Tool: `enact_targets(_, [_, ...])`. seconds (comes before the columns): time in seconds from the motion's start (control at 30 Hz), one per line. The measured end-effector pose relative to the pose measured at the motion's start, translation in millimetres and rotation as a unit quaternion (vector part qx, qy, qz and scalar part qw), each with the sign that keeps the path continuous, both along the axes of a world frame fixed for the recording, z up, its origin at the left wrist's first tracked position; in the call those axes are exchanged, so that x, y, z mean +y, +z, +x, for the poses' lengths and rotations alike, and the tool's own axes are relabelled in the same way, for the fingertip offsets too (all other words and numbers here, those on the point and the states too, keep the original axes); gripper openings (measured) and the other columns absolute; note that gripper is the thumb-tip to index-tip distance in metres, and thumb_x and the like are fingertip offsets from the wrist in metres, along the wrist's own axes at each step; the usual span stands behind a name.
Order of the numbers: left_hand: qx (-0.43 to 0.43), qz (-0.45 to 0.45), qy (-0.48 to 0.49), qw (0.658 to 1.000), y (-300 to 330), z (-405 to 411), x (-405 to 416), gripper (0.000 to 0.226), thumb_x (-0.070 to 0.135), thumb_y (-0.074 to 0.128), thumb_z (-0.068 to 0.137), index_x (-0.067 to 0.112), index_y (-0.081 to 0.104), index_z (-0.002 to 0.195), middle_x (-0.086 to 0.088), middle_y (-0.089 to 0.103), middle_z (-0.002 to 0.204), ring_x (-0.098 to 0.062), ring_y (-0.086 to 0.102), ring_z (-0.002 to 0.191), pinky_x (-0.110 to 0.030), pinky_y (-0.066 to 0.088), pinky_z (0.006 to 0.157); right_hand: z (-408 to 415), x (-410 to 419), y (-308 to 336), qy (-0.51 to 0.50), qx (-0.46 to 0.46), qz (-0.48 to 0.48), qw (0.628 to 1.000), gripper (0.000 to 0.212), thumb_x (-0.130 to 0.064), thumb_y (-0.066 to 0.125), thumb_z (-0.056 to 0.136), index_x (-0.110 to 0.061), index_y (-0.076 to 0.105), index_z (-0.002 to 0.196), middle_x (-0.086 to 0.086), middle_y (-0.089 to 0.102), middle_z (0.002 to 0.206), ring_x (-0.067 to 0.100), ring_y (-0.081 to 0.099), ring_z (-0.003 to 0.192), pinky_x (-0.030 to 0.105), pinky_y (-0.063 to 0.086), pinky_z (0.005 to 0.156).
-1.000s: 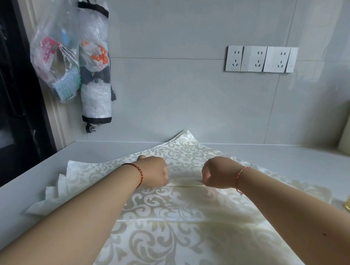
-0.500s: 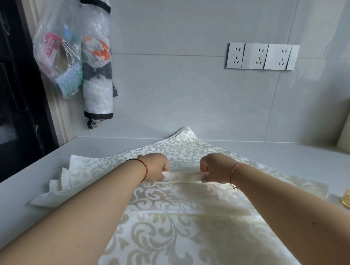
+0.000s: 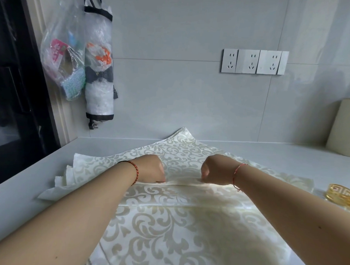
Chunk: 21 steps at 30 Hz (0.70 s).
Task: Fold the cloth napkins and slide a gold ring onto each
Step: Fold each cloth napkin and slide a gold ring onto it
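Two hands are worked side by side on one cream damask napkin [image 3: 166, 228] spread over the grey counter [image 3: 16, 201]; more cloths of the same pattern are stacked beneath it, their corners showing at the left edge. A narrow pleat [image 3: 183, 183] is raised across the cloth's middle; the left hand [image 3: 150, 168] is curled over its left end and the right hand [image 3: 216, 171] over its right end, the fold apparently pinched under the fingertips, though the tips themselves are hidden by the knuckles. One finished crease is seen nearer the body, running parallel. A gold ring [image 3: 342, 196] is left on the counter at the right, just beside the cloth, untouched. The step is judged to be accordion pleating, early in the task. For a clean pleat, both ends should be gathered evenly and kept parallel to the crease already laid; the fold should be pressed flat before the next is taken; the glossy weave looks likely to slip if the pinch is loosened.
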<state>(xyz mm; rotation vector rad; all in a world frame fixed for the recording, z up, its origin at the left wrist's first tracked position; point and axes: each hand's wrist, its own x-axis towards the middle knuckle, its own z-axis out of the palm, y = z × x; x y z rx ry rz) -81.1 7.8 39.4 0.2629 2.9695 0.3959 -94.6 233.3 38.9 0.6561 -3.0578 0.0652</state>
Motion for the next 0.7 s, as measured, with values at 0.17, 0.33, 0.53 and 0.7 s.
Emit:
enact_targets(0.17, [0.034, -0.015, -0.008, 0.999, -5, -5, 0, 0.011, 0.023, 0.073, 0.081, 0.029, 0.067, 0.073, 0.014, 0.064, 0.087, -0.014, 0.062, 0.093, -0.028, 0.052, 0.086, -8, 0, -3, -0.014, -0.052, -0.021, 0.998, 0.024, -0.031, 0.073, 0.078, -0.024, 0.064, 0.099, -0.001, 0.065, 0.105, 0.021, 0.059, 0.098, 0.031, 0.048, 0.084])
enact_targets(0.33, [0.000, -0.020, -0.018, 1.000, -5, -7, -2, 0.041, 0.031, 0.074, 0.082, 0.024, 0.062, 0.120, 0.008, 0.058, 0.114, -0.013, 0.058, 0.109, -0.029, 0.046, 0.098, -14, -2, -4, -0.009, -0.072, 0.015, 0.997, 0.039, -0.031, 0.070, 0.080, -0.020, 0.062, 0.116, 0.001, 0.062, 0.113, 0.023, 0.058, 0.103, 0.029, 0.044, 0.083])
enact_targets(0.53, [0.074, -0.026, -0.021, 0.997, -9, -1, 3, 0.014, 0.019, 0.071, 0.080, 0.031, 0.063, 0.080, 0.019, 0.053, 0.077, -0.010, 0.053, 0.086, -0.029, 0.039, 0.093, -1, -7, -6, 0.010, 0.017, 0.014, 1.000, 0.014, -0.017, 0.064, 0.080, -0.024, 0.059, 0.090, 0.002, 0.064, 0.099, 0.024, 0.058, 0.094, 0.028, 0.044, 0.073])
enact_targets(0.7, [0.141, -0.035, -0.021, 0.989, -16, 13, 5, 0.029, 0.003, 0.061, 0.079, 0.029, 0.060, 0.066, 0.018, 0.055, 0.074, -0.009, 0.054, 0.090, -0.028, 0.027, 0.101, 15, -8, -10, 0.043, 0.078, 0.043, 0.995, 0.029, 0.000, 0.048, 0.072, -0.025, 0.058, 0.083, 0.000, 0.064, 0.098, 0.027, 0.057, 0.092, 0.025, 0.033, 0.067])
